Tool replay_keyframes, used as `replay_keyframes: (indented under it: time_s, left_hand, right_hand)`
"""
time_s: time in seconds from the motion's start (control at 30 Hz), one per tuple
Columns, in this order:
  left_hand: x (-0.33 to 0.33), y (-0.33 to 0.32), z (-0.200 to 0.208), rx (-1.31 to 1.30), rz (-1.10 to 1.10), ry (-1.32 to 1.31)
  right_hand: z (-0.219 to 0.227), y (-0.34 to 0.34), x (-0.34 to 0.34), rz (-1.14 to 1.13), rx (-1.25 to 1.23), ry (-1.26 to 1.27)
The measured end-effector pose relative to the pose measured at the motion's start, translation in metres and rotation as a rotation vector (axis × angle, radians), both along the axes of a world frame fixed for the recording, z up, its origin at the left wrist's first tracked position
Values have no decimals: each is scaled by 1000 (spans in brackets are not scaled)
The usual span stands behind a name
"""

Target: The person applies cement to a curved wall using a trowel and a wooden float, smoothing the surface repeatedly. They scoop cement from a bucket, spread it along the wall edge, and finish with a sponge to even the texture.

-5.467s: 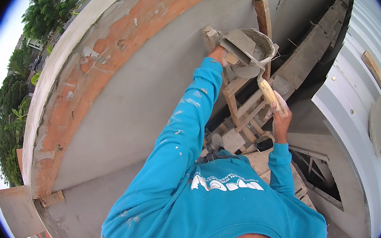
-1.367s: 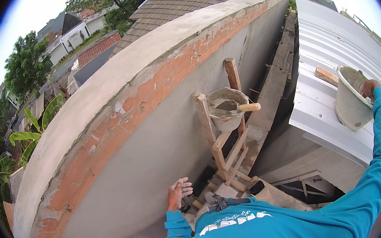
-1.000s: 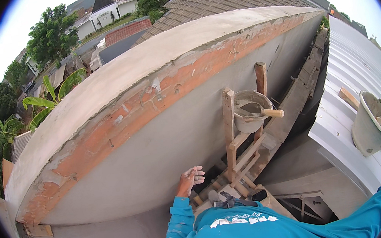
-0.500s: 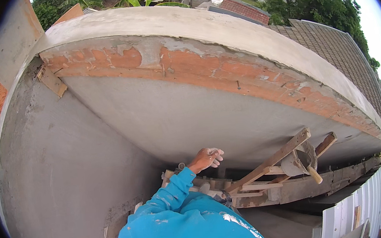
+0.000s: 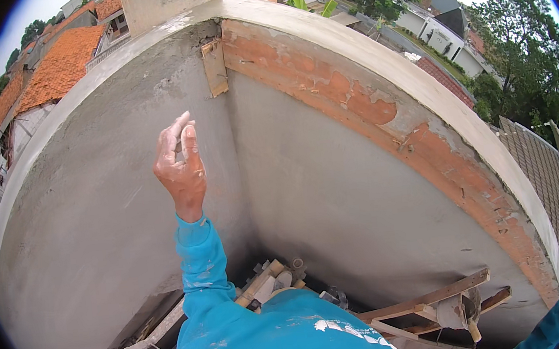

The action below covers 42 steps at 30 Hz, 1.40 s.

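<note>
the left hand [image 5: 182, 165] is raised before the grey plastered wall [image 5: 93, 214], fingers loosely together and nothing held; whether the wall is touched cannot be told. of the right arm only a blue sleeve [image 5: 548, 330] is seen at the lower right edge, the hand cut off, its grip not shown. a mortar bucket [image 5: 458, 307] on wooden planks [image 5: 422, 302] is partly hidden below.

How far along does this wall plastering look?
Mostly done: grey plaster covers both wall faces up to the corner. Left: a band of bare orange brick under the top edge, plus a small wooden block fixed at the corner. In hand: nothing; the plaster-smeared left hand is raised, open and empty, by the left wall. The bucket rests on a wooden frame below.
</note>
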<state>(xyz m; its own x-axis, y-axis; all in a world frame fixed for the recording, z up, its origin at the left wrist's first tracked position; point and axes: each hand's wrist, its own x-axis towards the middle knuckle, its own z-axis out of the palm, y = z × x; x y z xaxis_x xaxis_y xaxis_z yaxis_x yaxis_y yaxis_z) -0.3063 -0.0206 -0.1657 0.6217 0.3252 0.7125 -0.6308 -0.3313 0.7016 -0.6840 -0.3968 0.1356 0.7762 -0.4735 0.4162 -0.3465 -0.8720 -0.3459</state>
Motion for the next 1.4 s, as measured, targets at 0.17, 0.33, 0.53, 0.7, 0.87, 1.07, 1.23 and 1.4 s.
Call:
replay_keyframes:
  time_s: [0.17,0.33,0.53,0.7,0.87,1.07,1.23,1.4]
  left_hand:
    - [45,176,84,587,827,-336]
    - [132,282,114,816,821,184]
    - [129,268,112,779,810,448]
    - [125,260,114,758,838,428]
    - [119,258,113,744,821,405]
    - [124,267,110,806,838,347]
    - [127,264,110,784,835,396]
    - [130,259,110,773,823,312]
  right_hand:
    - [-37,31,239,608,-367,-90]
    - [-54,129,429,976,-235,-111]
    - [-97,220,595,807,-355,19]
    - [-114,255,649,724,-483,35]
    - [-118,253,619,823,-536,110]
    - [-87,209,551,894,-432,41]
    - [-80,231,609,786,-445,65]
    - [-115,252,671,710,-556,63]
